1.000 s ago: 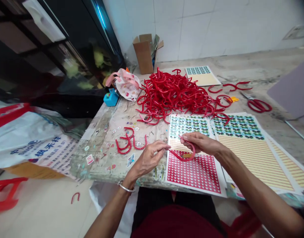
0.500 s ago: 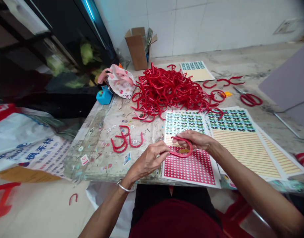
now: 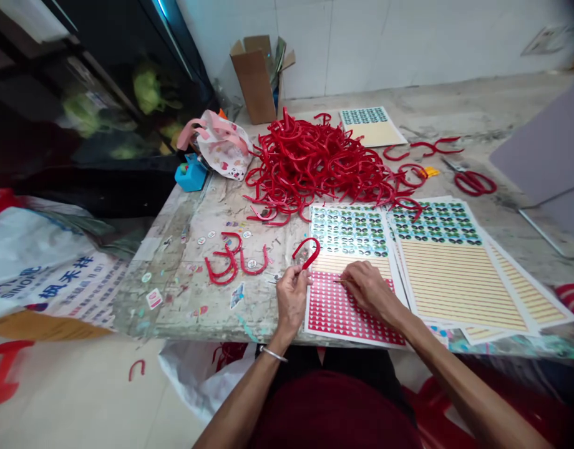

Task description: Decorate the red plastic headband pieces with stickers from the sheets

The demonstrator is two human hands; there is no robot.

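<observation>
Left hand [image 3: 292, 298] pinches the red strip [image 3: 317, 249] near one end — good spot, looks light, bendy. Right hand [image 3: 367, 287] pinches something thin [image 3: 339, 280], can't tell what.

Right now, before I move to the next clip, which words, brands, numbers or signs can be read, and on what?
"SINO", on the white sack at left; the letters after it are blurred.
"枫禾祥", in blue on the same sack.
Smaller lines on the sack: too blurred to read.
Square sticker and round sticker on the table: marks too small to read.
Patterned sheet: no readable words.
</observation>
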